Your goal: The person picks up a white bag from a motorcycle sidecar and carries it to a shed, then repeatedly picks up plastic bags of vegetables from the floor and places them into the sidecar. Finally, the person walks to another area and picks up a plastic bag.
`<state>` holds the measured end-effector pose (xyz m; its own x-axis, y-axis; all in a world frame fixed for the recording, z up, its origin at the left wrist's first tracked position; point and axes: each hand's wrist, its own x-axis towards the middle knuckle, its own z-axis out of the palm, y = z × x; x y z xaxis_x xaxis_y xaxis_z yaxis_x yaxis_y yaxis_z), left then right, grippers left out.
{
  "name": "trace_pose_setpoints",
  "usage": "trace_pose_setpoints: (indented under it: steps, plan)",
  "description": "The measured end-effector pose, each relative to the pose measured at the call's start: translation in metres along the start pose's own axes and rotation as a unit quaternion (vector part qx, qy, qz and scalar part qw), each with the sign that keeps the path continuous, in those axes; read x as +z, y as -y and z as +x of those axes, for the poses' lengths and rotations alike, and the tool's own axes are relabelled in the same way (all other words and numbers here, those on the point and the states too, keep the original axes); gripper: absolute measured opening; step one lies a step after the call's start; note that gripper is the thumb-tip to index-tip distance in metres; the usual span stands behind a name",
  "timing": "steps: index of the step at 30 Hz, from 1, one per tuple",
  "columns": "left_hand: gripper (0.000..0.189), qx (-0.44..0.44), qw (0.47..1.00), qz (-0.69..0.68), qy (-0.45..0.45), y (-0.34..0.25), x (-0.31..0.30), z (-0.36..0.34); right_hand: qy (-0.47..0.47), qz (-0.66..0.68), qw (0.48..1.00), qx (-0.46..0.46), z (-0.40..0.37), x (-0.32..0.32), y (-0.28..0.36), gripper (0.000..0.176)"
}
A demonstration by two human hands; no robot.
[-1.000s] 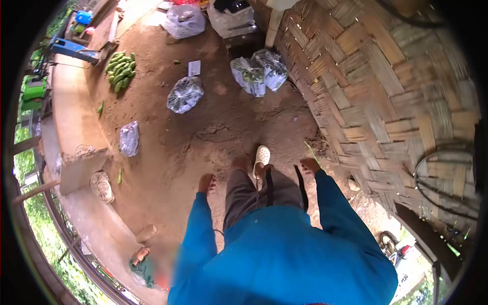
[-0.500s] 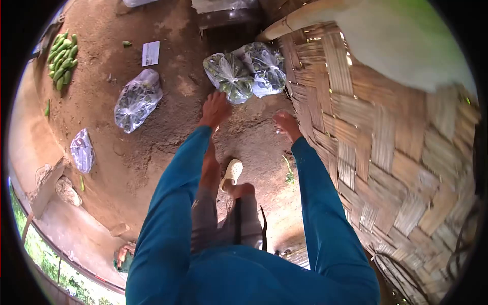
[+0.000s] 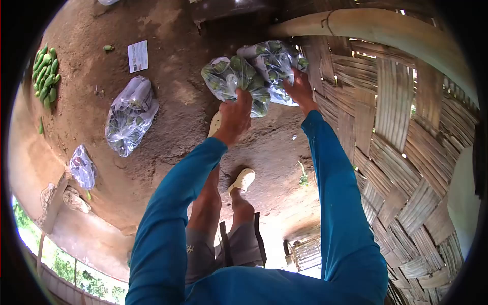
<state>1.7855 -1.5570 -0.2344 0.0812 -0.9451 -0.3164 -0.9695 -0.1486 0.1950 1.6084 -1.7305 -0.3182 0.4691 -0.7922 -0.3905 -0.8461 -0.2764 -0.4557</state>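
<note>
Two clear plastic bags of green vegetables lie side by side on the dirt floor, touching. My left hand (image 3: 236,118) is closed at the gathered top of the left bag (image 3: 216,81). At the right bag (image 3: 267,58), my right hand (image 3: 302,91) has its fingers closed on the bunched plastic. Both bags still rest on the ground, and sheets of printed paper show through the plastic. My fingertips are partly hidden by the backs of my hands.
A woven bamboo wall (image 3: 386,117) with a thick bamboo pole (image 3: 376,25) stands close on the right. Leftward lie another filled plastic bag (image 3: 132,114), a smaller bag (image 3: 82,166), a printed card (image 3: 138,56) and a pile of green vegetables (image 3: 47,76).
Both hands have moved forward onto the bags; the right hand has come from beside the wall to the right bag. My feet and view have shifted.
</note>
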Motion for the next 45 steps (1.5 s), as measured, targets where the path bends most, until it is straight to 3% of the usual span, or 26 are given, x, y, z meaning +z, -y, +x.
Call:
trace_pose_setpoints:
  steps: [3, 7, 9, 11, 12, 13, 15, 16, 17, 19, 23, 24, 27, 29, 30, 33, 35, 36, 37, 38, 41, 42, 44, 45]
  plan:
    - [0.071, 0.009, 0.999, -0.007, 0.039, 0.005, 0.018, 0.007, 0.026, -0.047, 0.998, 0.045, 0.002, -0.010, 0.011, 0.060]
    - [0.068, -0.003, 0.999, -0.021, 0.035, 0.002, 0.024, 0.004, 0.049, -0.029, 0.998, 0.020, 0.015, -0.019, 0.011, 0.054]
    - [0.065, -0.005, 0.999, -0.029, 0.045, 0.002, 0.024, 0.004, 0.223, 0.169, 0.954, 0.107, 0.020, -0.025, 0.006, 0.057]
    - [0.062, -0.023, 0.996, -0.074, 0.052, 0.004, 0.027, -0.001, 0.153, -0.002, 0.987, 0.050, 0.009, -0.023, 0.013, 0.076]
    - [0.060, -0.043, 0.990, -0.117, 0.061, 0.006, 0.029, -0.005, 0.169, -0.076, 0.982, 0.024, 0.007, -0.019, 0.013, 0.076]
    - [0.060, -0.043, 0.991, -0.116, 0.057, 0.007, 0.029, -0.010, 0.142, -0.030, 0.989, 0.029, -0.006, -0.015, 0.012, 0.076]
    - [0.062, -0.080, 0.984, -0.158, 0.026, 0.005, 0.024, -0.028, 0.244, -0.055, 0.967, 0.038, -0.018, -0.027, 0.029, 0.074]
    - [0.062, -0.094, 0.977, -0.187, 0.026, 0.005, 0.018, -0.035, 0.033, 0.071, 0.997, -0.005, -0.049, 0.002, 0.002, 0.060]
    - [0.062, -0.091, 0.978, -0.186, 0.026, 0.004, 0.016, -0.042, 0.031, 0.072, 0.997, -0.004, -0.060, -0.009, 0.010, 0.060]
    - [0.059, -0.068, 0.975, -0.208, -0.038, 0.005, 0.018, -0.053, 0.149, 0.010, 0.988, 0.031, -0.081, -0.037, 0.029, 0.046]
    - [0.056, -0.060, 0.976, -0.208, -0.004, 0.006, 0.023, -0.035, 0.113, 0.024, 0.989, 0.090, -0.160, -0.028, 0.011, 0.043]
    - [0.053, -0.038, 0.975, -0.218, -0.031, 0.004, 0.022, -0.026, 0.080, 0.022, 0.994, 0.075, -0.184, -0.024, 0.010, 0.042]
    - [0.046, -0.023, 0.976, -0.213, -0.041, 0.001, 0.024, -0.003, 0.133, 0.142, 0.955, 0.224, -0.247, -0.032, 0.020, 0.042]
    - [0.045, -0.026, 0.981, -0.189, 0.040, 0.005, 0.008, 0.003, 0.140, 0.183, 0.927, 0.297, -0.293, -0.032, 0.021, 0.042]
    - [0.042, -0.032, 0.984, -0.168, 0.049, 0.011, 0.018, 0.005, 0.164, 0.226, 0.887, 0.368, -0.312, -0.043, 0.030, 0.042]
    - [0.051, -0.021, 0.983, -0.138, 0.120, 0.022, 0.022, -0.002, 0.197, 0.257, 0.846, 0.423, -0.388, -0.038, 0.024, 0.038]
    - [0.045, -0.016, 0.980, -0.118, 0.160, 0.024, 0.010, -0.004, 0.216, 0.287, 0.807, 0.470, -0.446, -0.026, 0.019, 0.037]
    - [0.039, -0.010, 0.974, -0.099, 0.204, 0.026, 0.009, -0.002, 0.218, 0.276, 0.810, 0.469, -0.474, -0.021, 0.019, 0.036]
    - [0.035, -0.002, 0.966, -0.079, 0.247, 0.029, 0.009, -0.001, 0.219, 0.307, 0.777, 0.504, -0.495, -0.024, 0.027, 0.036]
    - [0.035, 0.010, 0.967, -0.073, 0.245, 0.032, 0.010, -0.002, 0.201, 0.299, 0.797, 0.485, -0.527, -0.016, 0.027, 0.034]
    - [0.031, -0.012, 0.971, -0.118, 0.210, 0.037, 0.016, -0.007, 0.126, 0.415, 0.700, 0.568, -0.597, -0.021, 0.055, 0.027]
    - [0.029, -0.014, 0.966, -0.141, 0.218, 0.040, 0.017, -0.005, 0.106, 0.424, 0.691, 0.576, -0.624, -0.018, 0.062, 0.027]
    - [0.028, 0.196, 0.954, -0.027, 0.223, 0.060, 0.037, -0.006, 0.037, 0.506, 0.638, 0.579, -0.688, -0.002, 0.079, 0.027]
    - [0.025, 0.201, 0.970, -0.043, 0.131, 0.075, 0.061, -0.014, 0.024, 0.534, 0.617, 0.578, -0.720, 0.010, 0.086, 0.028]
